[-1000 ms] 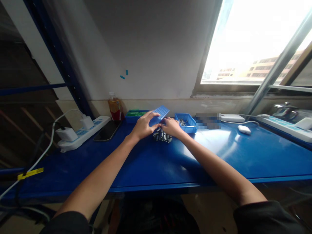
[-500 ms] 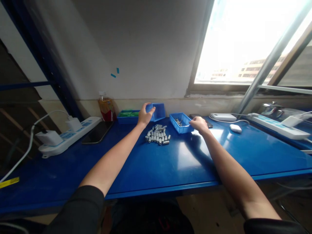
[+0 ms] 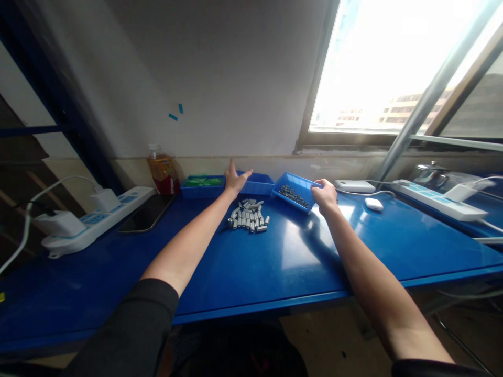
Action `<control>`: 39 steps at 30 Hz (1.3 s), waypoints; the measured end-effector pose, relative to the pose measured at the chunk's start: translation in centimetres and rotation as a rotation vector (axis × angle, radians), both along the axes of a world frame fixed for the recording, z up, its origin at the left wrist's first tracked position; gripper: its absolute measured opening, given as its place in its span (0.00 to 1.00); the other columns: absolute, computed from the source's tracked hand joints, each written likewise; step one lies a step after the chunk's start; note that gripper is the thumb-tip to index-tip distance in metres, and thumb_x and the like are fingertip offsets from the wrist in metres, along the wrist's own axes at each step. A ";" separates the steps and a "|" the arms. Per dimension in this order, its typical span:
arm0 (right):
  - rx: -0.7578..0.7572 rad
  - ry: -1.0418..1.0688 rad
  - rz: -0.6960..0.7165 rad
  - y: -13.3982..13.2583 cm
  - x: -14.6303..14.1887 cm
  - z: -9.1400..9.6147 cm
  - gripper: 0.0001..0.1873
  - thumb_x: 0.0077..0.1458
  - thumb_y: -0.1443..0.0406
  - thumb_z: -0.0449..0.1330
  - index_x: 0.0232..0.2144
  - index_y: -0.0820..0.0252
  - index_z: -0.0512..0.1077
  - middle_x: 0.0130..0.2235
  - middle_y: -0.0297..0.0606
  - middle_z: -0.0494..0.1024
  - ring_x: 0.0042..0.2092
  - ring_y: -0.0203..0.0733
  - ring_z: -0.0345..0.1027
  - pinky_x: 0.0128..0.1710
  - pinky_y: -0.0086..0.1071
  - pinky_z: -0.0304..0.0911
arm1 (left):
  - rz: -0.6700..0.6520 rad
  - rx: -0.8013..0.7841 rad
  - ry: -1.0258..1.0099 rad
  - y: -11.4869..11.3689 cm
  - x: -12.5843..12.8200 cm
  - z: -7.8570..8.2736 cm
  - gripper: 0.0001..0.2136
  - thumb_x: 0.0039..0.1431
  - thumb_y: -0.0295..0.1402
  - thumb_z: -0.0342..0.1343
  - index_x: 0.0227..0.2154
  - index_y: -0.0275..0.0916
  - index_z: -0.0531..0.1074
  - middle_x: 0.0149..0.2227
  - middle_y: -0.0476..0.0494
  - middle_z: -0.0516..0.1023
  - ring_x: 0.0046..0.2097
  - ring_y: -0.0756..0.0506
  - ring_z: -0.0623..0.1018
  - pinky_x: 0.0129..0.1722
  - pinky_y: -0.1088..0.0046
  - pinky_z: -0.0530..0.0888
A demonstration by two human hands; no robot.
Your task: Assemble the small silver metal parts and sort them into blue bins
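Head view shows left hand (image 3: 235, 183) splayed, right hand (image 3: 325, 197) gripping tilted bin (image 3: 300, 184).

right blue bin (image 3: 303, 181): tilted, near bench's (image 3: 275, 272) far edge | small metal parts (image 3: 290, 194): dark grey, spread inside it | middle blue bin (image 3: 259, 188): upright along far edge | silver cylinders (image 3: 249, 218): loose cluster, nearer far edge than near edge

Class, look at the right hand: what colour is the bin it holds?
Blue. The bin in the right hand shows best in the head view.
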State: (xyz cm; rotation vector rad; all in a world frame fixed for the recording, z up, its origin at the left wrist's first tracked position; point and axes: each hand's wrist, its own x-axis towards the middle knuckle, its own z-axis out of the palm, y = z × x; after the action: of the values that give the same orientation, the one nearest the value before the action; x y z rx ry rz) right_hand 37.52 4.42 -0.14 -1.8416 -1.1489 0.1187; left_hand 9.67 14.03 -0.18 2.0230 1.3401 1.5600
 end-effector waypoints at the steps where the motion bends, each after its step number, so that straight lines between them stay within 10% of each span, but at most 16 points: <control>1: 0.004 -0.008 0.011 -0.1 -0.1 0.1 0.19 0.45 0.64 0.54 0.41 0.58 0.74 0.36 0.41 0.74 0.38 0.44 0.67 0.39 0.33 0.63 | 0.034 0.017 0.048 -0.3 0.0 -0.2 0.28 0.53 0.38 0.58 0.56 0.38 0.59 0.53 0.33 0.66 0.57 0.37 0.66 0.57 0.58 0.62; 8: 0.116 -0.232 0.118 -1.6 -3.2 0.9 0.18 0.46 0.64 0.55 0.40 0.56 0.78 0.39 0.42 0.67 0.38 0.43 0.66 0.42 0.35 0.62 | 0.062 0.149 0.263 -5.7 -1.1 -0.3 0.14 0.59 0.36 0.49 0.46 0.37 0.68 0.48 0.37 0.68 0.55 0.40 0.67 0.57 0.60 0.62; 16: 0.247 -0.370 0.239 -2.6 -6.3 0.5 0.17 0.49 0.65 0.55 0.40 0.57 0.77 0.38 0.41 0.64 0.38 0.44 0.62 0.43 0.38 0.62 | -0.303 -0.081 0.594 -13.5 -5.7 -1.1 0.23 0.61 0.46 0.45 0.55 0.41 0.64 0.58 0.38 0.62 0.60 0.39 0.64 0.59 0.60 0.61; 32: 0.493 -0.861 0.430 -4.2 -9.6 0.1 0.21 0.50 0.69 0.55 0.48 0.57 0.71 0.43 0.45 0.67 0.45 0.48 0.59 0.44 0.40 0.59 | -0.289 -0.138 0.631 -14.3 -6.1 -2.1 0.23 0.63 0.46 0.41 0.56 0.40 0.62 0.55 0.39 0.66 0.56 0.41 0.68 0.57 0.65 0.64; 39: 0.626 -0.733 0.325 -2.4 -6.5 0.8 0.26 0.44 0.75 0.51 0.45 0.54 0.72 0.45 0.44 0.64 0.47 0.48 0.59 0.44 0.40 0.61 | 0.039 -0.173 0.652 -13.7 -6.4 -2.1 0.16 0.64 0.41 0.41 0.43 0.40 0.70 0.44 0.40 0.73 0.48 0.41 0.73 0.46 0.66 0.69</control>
State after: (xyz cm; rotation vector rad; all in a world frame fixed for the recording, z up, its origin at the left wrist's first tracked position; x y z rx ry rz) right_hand 31.02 2.05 0.70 -1.1321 -1.7310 -0.7113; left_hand 3.23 0.36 -2.25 2.5032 1.6557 0.7648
